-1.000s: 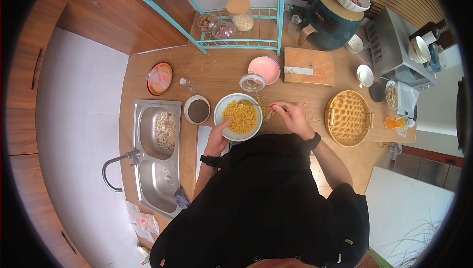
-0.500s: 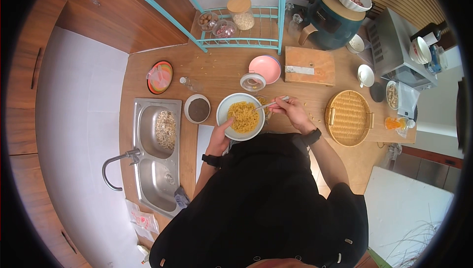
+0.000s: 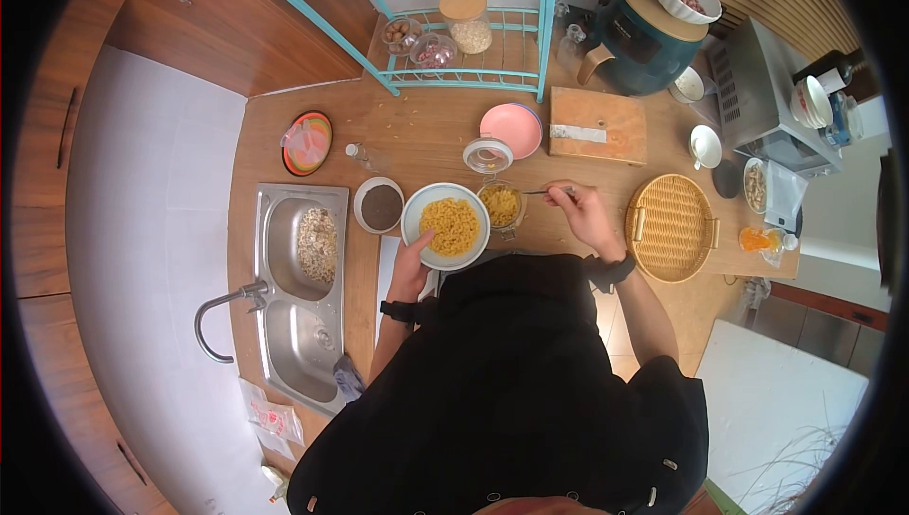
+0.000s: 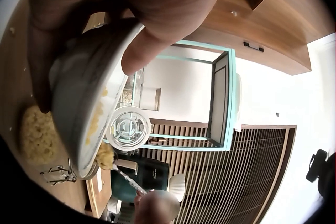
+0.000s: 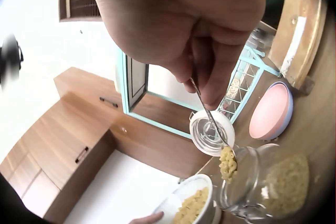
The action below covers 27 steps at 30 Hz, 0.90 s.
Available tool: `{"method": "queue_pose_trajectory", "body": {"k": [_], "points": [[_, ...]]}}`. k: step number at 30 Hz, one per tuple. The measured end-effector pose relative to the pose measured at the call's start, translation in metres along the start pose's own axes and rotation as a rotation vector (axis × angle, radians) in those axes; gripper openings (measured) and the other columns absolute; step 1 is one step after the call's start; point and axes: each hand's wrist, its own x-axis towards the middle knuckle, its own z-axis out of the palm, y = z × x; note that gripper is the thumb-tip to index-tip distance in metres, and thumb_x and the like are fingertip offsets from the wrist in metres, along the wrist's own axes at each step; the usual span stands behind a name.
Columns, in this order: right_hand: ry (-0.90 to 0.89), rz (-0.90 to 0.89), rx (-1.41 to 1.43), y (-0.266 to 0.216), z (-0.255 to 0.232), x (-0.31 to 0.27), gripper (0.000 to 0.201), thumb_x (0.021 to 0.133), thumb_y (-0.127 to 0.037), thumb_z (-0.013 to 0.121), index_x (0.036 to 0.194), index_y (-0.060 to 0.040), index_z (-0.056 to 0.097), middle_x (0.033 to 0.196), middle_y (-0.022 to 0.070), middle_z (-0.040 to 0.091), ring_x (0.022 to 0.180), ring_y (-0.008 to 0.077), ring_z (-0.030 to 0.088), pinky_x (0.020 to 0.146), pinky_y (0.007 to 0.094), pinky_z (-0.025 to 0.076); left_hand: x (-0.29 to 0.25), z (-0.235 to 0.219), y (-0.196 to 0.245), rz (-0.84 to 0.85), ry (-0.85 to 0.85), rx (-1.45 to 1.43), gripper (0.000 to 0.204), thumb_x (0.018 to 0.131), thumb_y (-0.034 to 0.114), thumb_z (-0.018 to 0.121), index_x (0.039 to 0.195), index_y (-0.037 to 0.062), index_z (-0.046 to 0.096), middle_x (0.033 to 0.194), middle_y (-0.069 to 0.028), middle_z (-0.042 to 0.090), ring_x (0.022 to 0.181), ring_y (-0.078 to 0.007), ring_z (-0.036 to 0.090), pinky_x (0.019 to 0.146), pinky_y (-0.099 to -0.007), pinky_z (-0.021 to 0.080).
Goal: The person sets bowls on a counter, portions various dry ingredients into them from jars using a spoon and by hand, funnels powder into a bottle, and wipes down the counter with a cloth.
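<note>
My left hand (image 3: 413,267) grips a white bowl (image 3: 409,215) of small yellow macaroni (image 3: 450,226), thumb over the rim. In the left wrist view the bowl (image 4: 86,92) is tilted. To its right stands a glass clip-top jar (image 5: 262,176) partly filled with the same macaroni, its round lid (image 3: 488,155) swung back. My right hand (image 3: 589,217) pinches the handle of a metal spoon (image 5: 206,106). A heap of macaroni (image 5: 228,164) rides on the spoon, right at the jar's mouth in the right wrist view.
A bowl of dark grains (image 3: 382,207) stands left, beside the double sink (image 3: 303,297). Behind are pink bowls (image 3: 511,132), a wooden board (image 3: 597,127) and a turquoise rack (image 3: 464,89). A wicker tray (image 3: 670,228) lies to the right. Loose bits are scattered on the counter.
The bowl and my left hand have shifted left, uncovering more of the jar. The spoon has come out of the bowl and moved right to the jar with macaroni on it.
</note>
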Motion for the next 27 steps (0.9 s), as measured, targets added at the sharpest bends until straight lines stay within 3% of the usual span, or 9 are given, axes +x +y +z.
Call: {"method": "queue_pose_trajectory", "body": {"k": [3,6,10,12,16,18,21,27], "points": [[0.058,-0.147,-0.177,-0.033,0.005,-0.007,0.02,0.099,-0.013,0.061,0.108,0.0013,0.071,0.097,0.0152,0.074,0.085,0.0216,0.073,0.075,0.032,0.056,0.001,0.002,0.002,-0.005,0.009,0.01,0.046,0.097,0.008,0.058,0.14,-0.0004,0.044,0.134,-0.0145,0.058,0.122,-0.0278,0.059,0.101,-0.0411,0.052],[0.011,-0.187,-0.076,-0.049,0.01,-0.007,0.021,0.1,-0.01,0.058,0.111,0.0035,0.069,0.098,0.0118,0.074,0.089,0.0173,0.07,0.08,0.029,0.056,0.0,0.008,0.003,-0.013,-0.006,-0.014,0.045,0.097,0.007,0.059,0.139,-0.0005,0.046,0.132,-0.0142,0.06,0.12,-0.0258,0.061,0.099,-0.0389,0.052],[-0.049,-0.207,-0.048,-0.041,0.023,0.001,0.022,0.101,-0.011,0.058,0.112,0.0046,0.068,0.098,0.0117,0.074,0.088,0.0176,0.07,0.081,0.0286,0.055,0.0,0.018,0.007,-0.034,-0.036,-0.061,0.044,0.096,0.007,0.06,0.138,-0.0003,0.048,0.13,-0.0136,0.061,0.117,-0.0236,0.062,0.099,-0.037,0.052],[-0.075,-0.044,0.233,-0.017,0.034,0.006,0.024,0.102,-0.014,0.058,0.111,0.0052,0.068,0.097,0.0135,0.074,0.089,0.0193,0.072,0.079,0.0298,0.056,0.002,0.021,0.008,-0.044,-0.046,-0.102,0.043,0.096,0.008,0.06,0.137,-0.0006,0.049,0.13,-0.0136,0.061,0.117,-0.0235,0.062,0.099,-0.0371,0.051],[-0.149,0.087,0.382,-0.006,0.038,0.007,0.028,0.103,-0.017,0.055,0.111,0.0085,0.066,0.098,0.0148,0.073,0.092,0.0184,0.071,0.083,0.0291,0.057,0.007,0.025,0.009,-0.085,-0.082,-0.165,0.041,0.098,0.01,0.059,0.136,-0.0018,0.05,0.13,-0.0137,0.061,0.118,-0.0232,0.062,0.1,-0.0372,0.051],[-0.205,0.3,0.558,-0.003,0.038,0.009,0.031,0.104,-0.019,0.054,0.109,0.0091,0.066,0.1,0.0174,0.072,0.093,0.02,0.071,0.086,0.0291,0.058,0.008,0.029,0.011,-0.097,-0.096,-0.152,0.04,0.098,0.011,0.059,0.135,-0.0021,0.051,0.13,-0.0138,0.061,0.118,-0.0231,0.062,0.1,-0.0371,0.051],[-0.202,0.432,0.654,-0.005,0.041,0.01,0.032,0.104,-0.021,0.054,0.109,0.0087,0.065,0.1,0.018,0.072,0.093,0.0206,0.071,0.088,0.0283,0.058,0.009,0.031,0.008,-0.114,-0.11,-0.102,0.041,0.099,0.013,0.058,0.136,-0.0023,0.05,0.131,-0.014,0.061,0.119,-0.023,0.061,0.101,-0.037,0.051],[-0.13,0.407,0.673,-0.006,0.033,0.011,0.031,0.104,-0.021,0.054,0.11,0.0071,0.064,0.1,0.0158,0.072,0.095,0.0204,0.071,0.088,0.0273,0.057,0.008,0.028,0.001,-0.14,-0.104,-0.137,0.045,0.102,0.021,0.056,0.14,-0.0015,0.047,0.135,-0.0135,0.059,0.121,-0.0228,0.06,0.102,-0.037,0.05]]}}
